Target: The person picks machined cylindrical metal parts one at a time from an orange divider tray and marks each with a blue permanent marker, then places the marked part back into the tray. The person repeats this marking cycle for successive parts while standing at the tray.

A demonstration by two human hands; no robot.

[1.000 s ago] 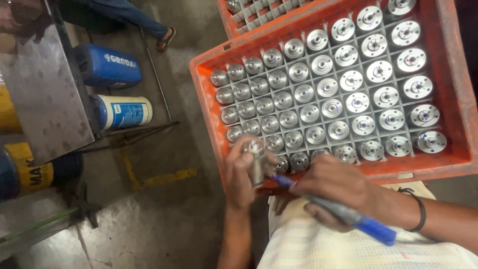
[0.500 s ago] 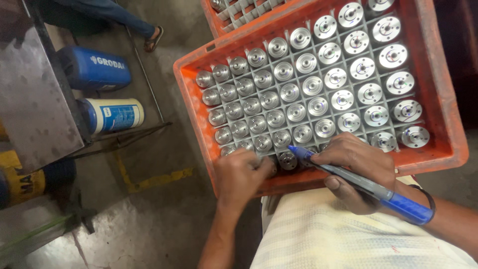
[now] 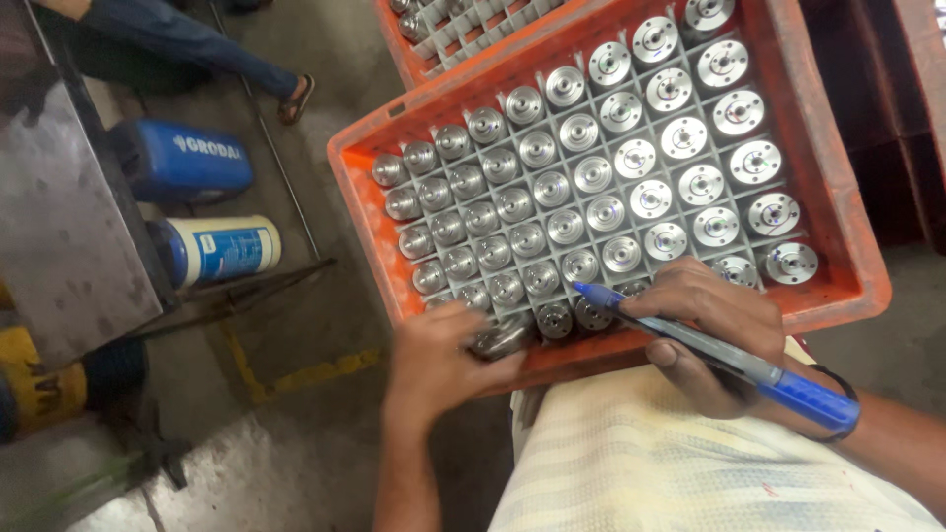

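An orange plastic crate holds a grid of several round silver metal parts in grey dividers. My left hand grips one metal part at the crate's near left corner, tilted over the front row. My right hand rests on the crate's front edge and holds a blue pen, its tip pointing left toward the front row. A dark band circles my right wrist.
A second orange crate of parts lies behind the first. On the floor at left lie a blue canister and a white-and-blue can beside a grey metal table. Another person's leg shows at top left. Pale cloth covers my lap.
My left hand brought the metal part down from in front of the crate to the near left corner of the grid. The right hand with the pen moved up onto the crate's front edge.
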